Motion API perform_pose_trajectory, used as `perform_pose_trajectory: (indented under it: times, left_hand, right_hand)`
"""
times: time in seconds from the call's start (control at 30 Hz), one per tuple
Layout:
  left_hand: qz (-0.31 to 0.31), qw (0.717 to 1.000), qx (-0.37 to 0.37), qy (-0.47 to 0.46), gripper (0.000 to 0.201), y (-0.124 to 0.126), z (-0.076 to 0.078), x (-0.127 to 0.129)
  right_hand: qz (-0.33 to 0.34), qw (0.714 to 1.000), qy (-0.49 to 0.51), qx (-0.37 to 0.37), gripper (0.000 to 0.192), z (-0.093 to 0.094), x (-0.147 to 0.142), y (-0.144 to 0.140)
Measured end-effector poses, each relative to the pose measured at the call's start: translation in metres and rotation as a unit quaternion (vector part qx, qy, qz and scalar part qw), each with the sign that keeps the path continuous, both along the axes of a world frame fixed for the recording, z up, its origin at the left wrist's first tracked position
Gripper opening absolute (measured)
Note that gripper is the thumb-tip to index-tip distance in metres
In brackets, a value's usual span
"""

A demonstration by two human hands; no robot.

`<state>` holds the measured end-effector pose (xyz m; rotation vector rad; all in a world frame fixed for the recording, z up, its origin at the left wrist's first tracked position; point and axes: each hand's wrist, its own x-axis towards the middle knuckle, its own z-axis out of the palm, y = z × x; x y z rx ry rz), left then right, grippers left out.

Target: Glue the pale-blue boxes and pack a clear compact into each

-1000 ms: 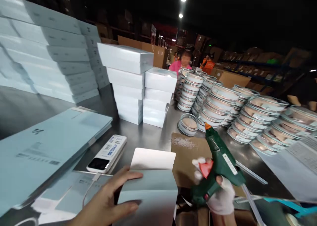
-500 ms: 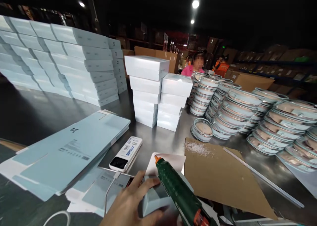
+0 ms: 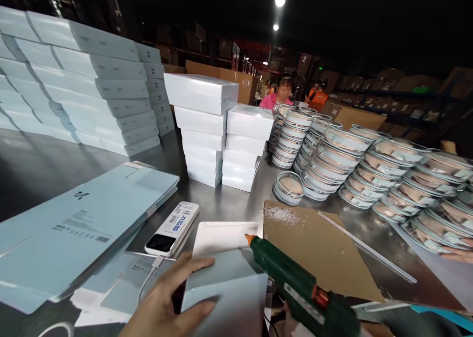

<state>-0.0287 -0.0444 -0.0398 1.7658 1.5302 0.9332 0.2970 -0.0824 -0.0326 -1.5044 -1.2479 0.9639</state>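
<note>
Right now my left hand (image 3: pixel 168 302) presses its spread fingers on the pale blue box (image 3: pixel 225 290), steadying it, while the green glue gun (image 3: pixel 301 290) noses its open flap (image 3: pixel 223 236), my right hand unseen.

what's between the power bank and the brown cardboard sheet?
In the head view, the white flap of the pale blue box lies between the power bank and the cardboard sheet, with the glue gun nozzle at the flap's right edge.

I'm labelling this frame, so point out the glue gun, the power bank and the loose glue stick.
glue gun (image 3: pixel 295 284), head view, on the green barrel.
power bank (image 3: pixel 172 228), head view, on its white top face.
glue stick (image 3: pixel 365 249), head view, on mid-shaft.
</note>
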Motion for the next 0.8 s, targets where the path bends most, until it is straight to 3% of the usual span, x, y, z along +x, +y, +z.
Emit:
perform_pose_trajectory:
  times: [0.13, 0.23, 0.4, 0.47, 0.5, 0.6, 0.63, 0.7, 0.8]
  left_hand:
    - [-0.038, 0.991, -0.066, -0.111, 0.053, 0.002, 0.005, -0.008]
    - [-0.061, 0.987, -0.087, -0.123, 0.054, 0.0, 0.001, -0.01]
    - [-0.109, 0.987, -0.062, -0.102, 0.053, 0.004, -0.009, -0.012]
    - [-0.121, 0.987, -0.05, -0.095, 0.053, 0.006, -0.01, -0.011]
    - [-0.122, 0.987, -0.047, -0.093, 0.052, 0.006, -0.011, -0.01]
    - [-0.085, 0.991, -0.054, -0.094, 0.049, 0.003, -0.013, -0.003]
    - [-0.066, 0.991, -0.057, -0.106, 0.048, 0.001, -0.014, 0.0]
    - [-0.043, 0.982, -0.051, -0.176, 0.041, -0.002, -0.017, 0.007]
    - [-0.03, 0.942, -0.013, -0.335, 0.044, -0.005, -0.021, 0.017]
  right_hand:
    - [-0.03, 0.989, 0.138, -0.047, 0.042, 0.007, 0.017, 0.03]
    - [-0.075, 0.974, 0.191, -0.092, 0.05, 0.01, 0.035, 0.059]
    - [-0.115, 0.972, 0.117, -0.17, 0.037, 0.016, 0.068, 0.058]
    - [-0.114, 0.981, 0.083, -0.135, 0.027, 0.019, 0.06, 0.047]
    - [-0.091, 0.988, 0.076, -0.095, 0.03, 0.019, 0.049, 0.042]
    - [0.06, 0.993, 0.095, 0.023, 0.113, 0.016, -0.005, 0.032]
    - [0.113, 0.986, 0.119, 0.034, 0.125, 0.014, -0.024, 0.029]
    - [0.175, 0.971, 0.16, 0.031, 0.124, 0.006, -0.05, 0.025]
    - [0.194, 0.973, 0.117, 0.046, 0.092, -0.005, -0.055, 0.02]
